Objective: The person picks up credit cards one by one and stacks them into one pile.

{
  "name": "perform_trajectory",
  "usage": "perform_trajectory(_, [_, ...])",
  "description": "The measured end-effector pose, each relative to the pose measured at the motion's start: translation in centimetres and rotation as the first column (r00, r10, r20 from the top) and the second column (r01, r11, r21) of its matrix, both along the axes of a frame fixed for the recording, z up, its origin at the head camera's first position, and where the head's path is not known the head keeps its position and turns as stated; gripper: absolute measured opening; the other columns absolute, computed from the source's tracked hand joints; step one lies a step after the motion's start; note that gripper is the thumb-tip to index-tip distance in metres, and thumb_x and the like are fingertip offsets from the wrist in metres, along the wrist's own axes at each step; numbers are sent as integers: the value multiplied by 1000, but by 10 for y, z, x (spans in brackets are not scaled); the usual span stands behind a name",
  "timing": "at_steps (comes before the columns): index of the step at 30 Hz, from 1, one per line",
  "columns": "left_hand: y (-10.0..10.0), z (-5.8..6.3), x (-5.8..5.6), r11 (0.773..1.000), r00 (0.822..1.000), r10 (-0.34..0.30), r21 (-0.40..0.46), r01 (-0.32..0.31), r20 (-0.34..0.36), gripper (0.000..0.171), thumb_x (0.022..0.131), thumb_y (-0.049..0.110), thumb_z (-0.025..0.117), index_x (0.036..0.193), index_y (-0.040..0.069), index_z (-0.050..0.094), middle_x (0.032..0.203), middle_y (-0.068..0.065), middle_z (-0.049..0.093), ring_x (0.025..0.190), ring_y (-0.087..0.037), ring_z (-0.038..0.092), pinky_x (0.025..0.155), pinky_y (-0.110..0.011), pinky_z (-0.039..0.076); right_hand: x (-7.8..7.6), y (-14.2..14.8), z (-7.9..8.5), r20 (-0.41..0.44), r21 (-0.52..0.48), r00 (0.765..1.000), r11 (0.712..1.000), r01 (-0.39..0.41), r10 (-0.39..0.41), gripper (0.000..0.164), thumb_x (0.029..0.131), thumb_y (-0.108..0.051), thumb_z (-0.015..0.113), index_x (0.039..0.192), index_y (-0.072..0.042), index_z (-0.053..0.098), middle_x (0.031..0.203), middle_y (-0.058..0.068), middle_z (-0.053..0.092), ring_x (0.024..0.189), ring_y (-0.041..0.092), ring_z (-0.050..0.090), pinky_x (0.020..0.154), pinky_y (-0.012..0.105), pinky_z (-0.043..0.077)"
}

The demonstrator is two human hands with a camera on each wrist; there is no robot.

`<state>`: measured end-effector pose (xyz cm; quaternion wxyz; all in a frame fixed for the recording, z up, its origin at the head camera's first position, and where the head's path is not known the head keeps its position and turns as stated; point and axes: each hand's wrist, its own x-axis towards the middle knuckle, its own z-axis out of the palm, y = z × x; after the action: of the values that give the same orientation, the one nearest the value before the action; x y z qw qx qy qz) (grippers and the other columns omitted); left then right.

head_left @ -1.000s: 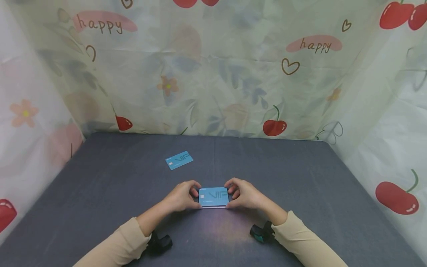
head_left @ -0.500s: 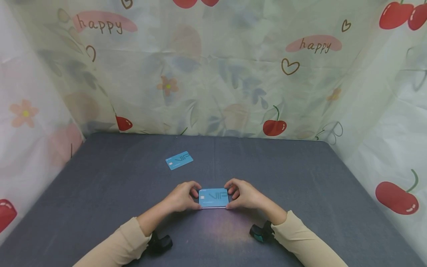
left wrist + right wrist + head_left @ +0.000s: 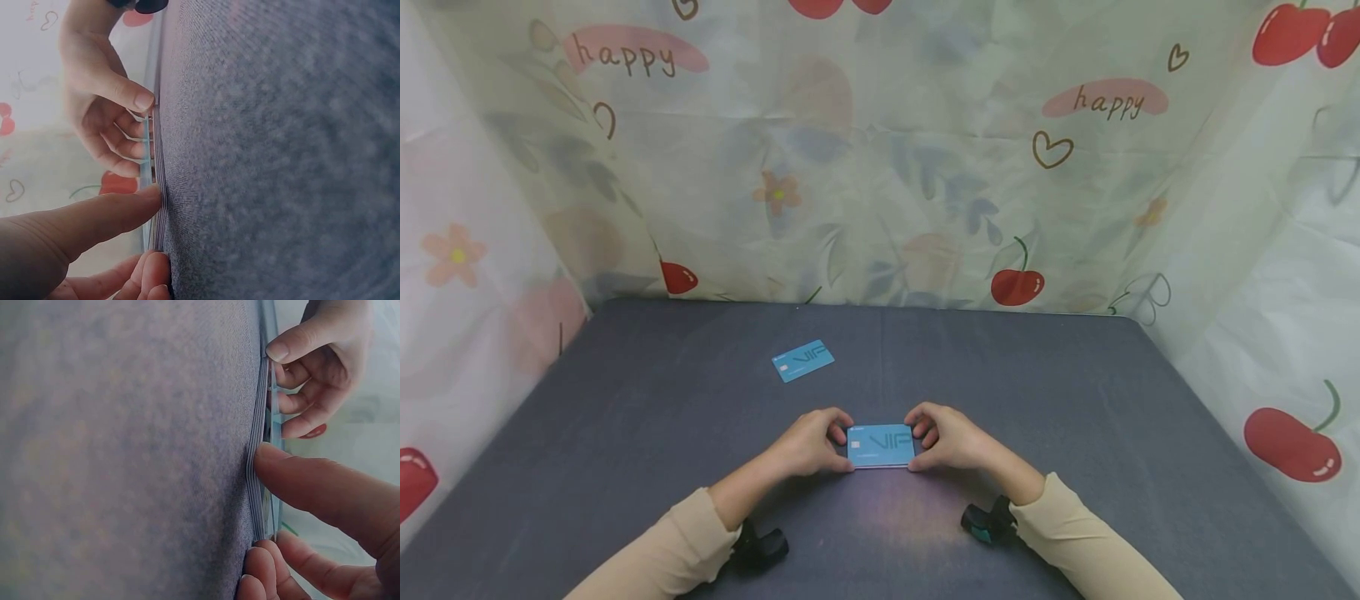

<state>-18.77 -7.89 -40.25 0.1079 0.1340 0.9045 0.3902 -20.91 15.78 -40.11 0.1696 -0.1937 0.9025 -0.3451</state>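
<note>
A small stack of blue VIP cards [image 3: 881, 446] lies squared up on the dark grey table, its long side facing me. My left hand [image 3: 808, 442] grips its left end, thumb at the near corner and fingers curled at the far one. Mirroring it, my right hand [image 3: 953, 439] grips the right end. Side on in the left wrist view, the stack [image 3: 160, 156] shows several thin layers, with a blue top card [image 3: 147, 134] tilted slightly off them. The right wrist view has the same narrow gap above the layered edges [image 3: 255, 450].
Farther back and left, a single blue VIP card [image 3: 803, 360] lies askew on the table [image 3: 1037, 392]. Printed curtains [image 3: 865, 208] with cherries and hearts enclose the back and sides. Black wrist devices [image 3: 762, 546] sit below both cream sleeves.
The top card has come down slightly towards me, and less of the stack's pale near edge shows. Both hands keep their places; the loose card has stayed put.
</note>
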Motion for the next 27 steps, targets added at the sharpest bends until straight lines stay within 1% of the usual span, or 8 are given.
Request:
perform_trajectory(12, [0,-1,-1,1000,1000,-8,-21,7,-8,51,64,8,83,109,1,60,84,-6,59,63,-11,50,59,-23,41,0,-1,0,13,12,1000,1000,14,-14,52,68,-14,82,113,-5,56,97,5,57,83,14,53,73,28,46])
perform_trajectory(19, [0,-1,-1,1000,1000,-15,-26,15,-13,51,64,8,83,110,1,60,84,-6,60,65,-11,48,60,-24,41,1,0,1,9,12,1000,1000,5,-6,52,68,-14,82,112,-4,56,97,6,57,84,15,53,73,28,46])
perform_trajectory(27, [0,-2,-1,999,1000,-21,-30,21,-16,51,65,9,83,110,1,60,85,-6,59,63,-11,48,59,-23,40,0,1,-1,11,10,1000,1000,-1,0,52,68,-14,82,112,-4,56,96,6,57,83,14,52,72,27,45])
